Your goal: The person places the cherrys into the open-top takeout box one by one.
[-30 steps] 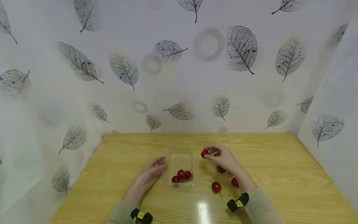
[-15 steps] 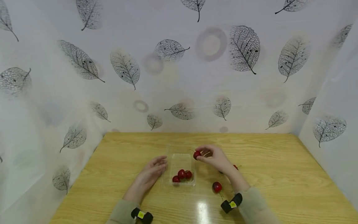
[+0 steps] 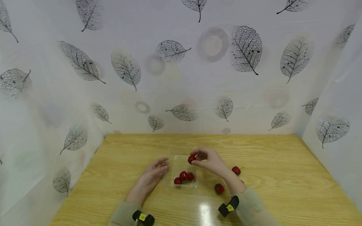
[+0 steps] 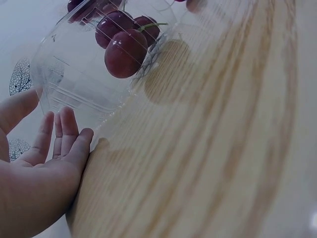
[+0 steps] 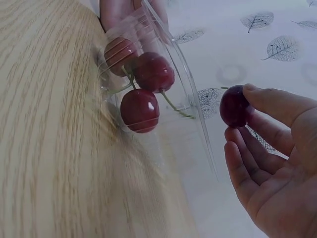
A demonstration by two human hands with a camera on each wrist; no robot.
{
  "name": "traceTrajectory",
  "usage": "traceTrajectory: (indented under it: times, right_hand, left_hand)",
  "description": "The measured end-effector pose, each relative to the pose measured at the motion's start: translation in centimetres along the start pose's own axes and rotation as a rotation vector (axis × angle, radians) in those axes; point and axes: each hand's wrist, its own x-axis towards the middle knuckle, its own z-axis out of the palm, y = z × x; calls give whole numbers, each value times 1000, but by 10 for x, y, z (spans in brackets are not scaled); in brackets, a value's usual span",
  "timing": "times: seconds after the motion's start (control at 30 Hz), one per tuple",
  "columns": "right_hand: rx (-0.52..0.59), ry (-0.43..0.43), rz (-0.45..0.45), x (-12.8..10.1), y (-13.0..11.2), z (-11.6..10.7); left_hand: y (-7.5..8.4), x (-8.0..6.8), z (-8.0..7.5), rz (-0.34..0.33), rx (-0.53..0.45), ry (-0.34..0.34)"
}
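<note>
The left hand (image 3: 151,176) rests with relaxed fingers against the left wall of the clear box (image 3: 181,155), which holds three cherries (image 3: 183,177). Over its far right edge, the right hand (image 3: 210,161) pinches a cherry (image 3: 191,158). Loose cherries (image 3: 219,188) lie right on the counter (image 3: 282,175).

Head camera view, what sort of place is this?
Probably a staged tabletop booth, not a kitchen: a light wooden table boxed in by white leaf-printed sheets, bearing only a clear plastic tray and some red cherries.
</note>
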Motion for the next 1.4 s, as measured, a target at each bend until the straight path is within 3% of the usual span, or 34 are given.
traceTrajectory:
  times: [0.33,1.4]
  right_hand:
    - [-24,-32,-46,4,-1,9]
    - [-141,-85,-68,-1,3,22]
  left_hand:
    - [-1,1,-1,1,3,11]
    - [0,-1,-1,-10,18,10]
